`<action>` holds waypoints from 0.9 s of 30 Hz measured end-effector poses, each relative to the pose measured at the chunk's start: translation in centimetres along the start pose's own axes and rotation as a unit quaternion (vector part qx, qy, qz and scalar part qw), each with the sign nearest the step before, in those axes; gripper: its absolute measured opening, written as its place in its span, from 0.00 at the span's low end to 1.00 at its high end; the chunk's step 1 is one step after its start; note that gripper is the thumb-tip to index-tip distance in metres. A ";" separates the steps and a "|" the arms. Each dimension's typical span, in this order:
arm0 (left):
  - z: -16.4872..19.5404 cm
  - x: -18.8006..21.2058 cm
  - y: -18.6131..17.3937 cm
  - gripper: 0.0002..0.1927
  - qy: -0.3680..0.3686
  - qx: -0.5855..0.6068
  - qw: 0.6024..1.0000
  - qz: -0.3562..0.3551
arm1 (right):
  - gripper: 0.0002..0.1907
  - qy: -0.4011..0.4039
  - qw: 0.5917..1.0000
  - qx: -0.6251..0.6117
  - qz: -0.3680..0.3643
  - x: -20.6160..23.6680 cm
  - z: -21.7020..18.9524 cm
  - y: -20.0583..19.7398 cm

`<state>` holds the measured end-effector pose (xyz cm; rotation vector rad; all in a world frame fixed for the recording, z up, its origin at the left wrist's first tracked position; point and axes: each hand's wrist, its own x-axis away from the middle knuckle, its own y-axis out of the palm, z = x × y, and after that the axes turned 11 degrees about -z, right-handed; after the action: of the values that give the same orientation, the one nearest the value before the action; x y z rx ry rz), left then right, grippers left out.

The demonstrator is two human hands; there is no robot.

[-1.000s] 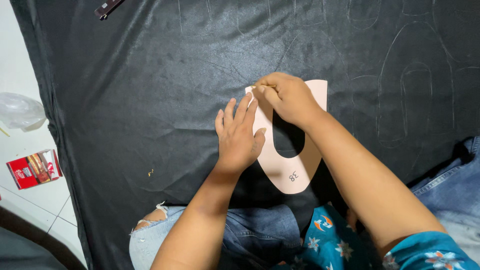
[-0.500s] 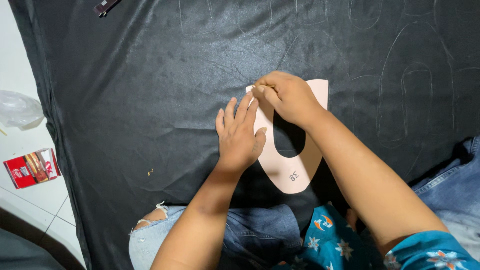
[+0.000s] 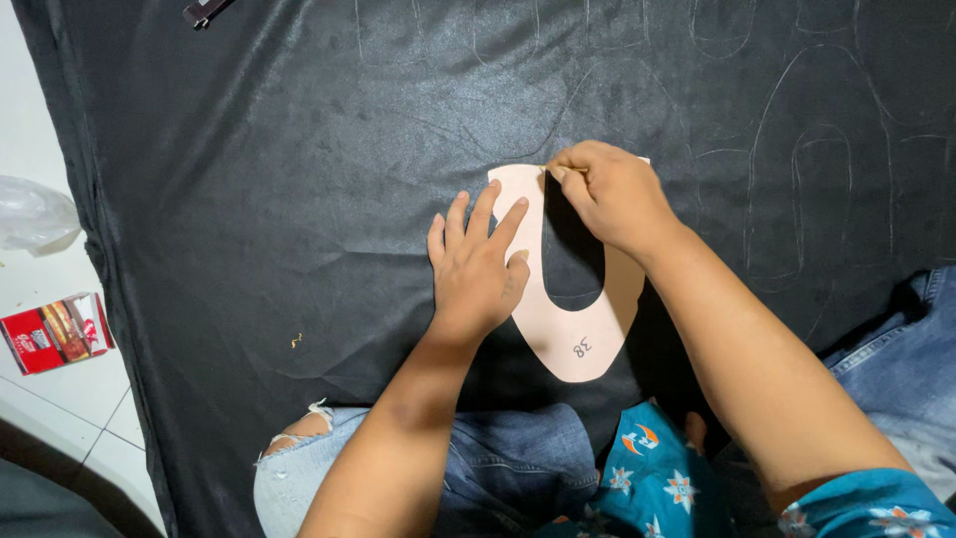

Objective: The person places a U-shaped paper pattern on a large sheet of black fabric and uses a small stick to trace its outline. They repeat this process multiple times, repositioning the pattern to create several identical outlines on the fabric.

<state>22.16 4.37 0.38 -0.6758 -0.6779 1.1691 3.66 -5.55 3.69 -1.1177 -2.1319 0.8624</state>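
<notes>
While beside black cloth: red carton, plastic bag.

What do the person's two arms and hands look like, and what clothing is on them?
Both forearms are bare. The left hand and right hand show no gloves, rings or watch. Only the right arm shows a teal short sleeve with a flower print near the shoulder.

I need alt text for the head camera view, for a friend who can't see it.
A person's left hand presses a pale U-shaped cardboard template flat on black fabric, while the right hand pinches something thin at its upper edge. Faint traced outlines mark the fabric; a red box lies at the left.
</notes>
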 end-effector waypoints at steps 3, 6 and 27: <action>0.0 0.0 0.1 0.32 -0.004 -0.001 1.000 -0.001 | 0.09 0.000 1.000 -0.017 0.008 0.3 0.1 -0.1; -0.1 0.0 0.1 0.32 0.002 0.003 1.000 0.000 | 0.09 -0.007 1.000 -0.012 0.014 0.4 0.2 -0.1; -0.1 0.1 0.4 0.31 0.001 0.005 1.000 0.010 | 0.10 0.046 0.996 -0.066 0.043 2.3 -0.1 0.6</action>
<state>22.03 4.51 -0.02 -0.6766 -0.6654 1.1887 2.91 -3.35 3.74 -1.2988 -2.1024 0.7007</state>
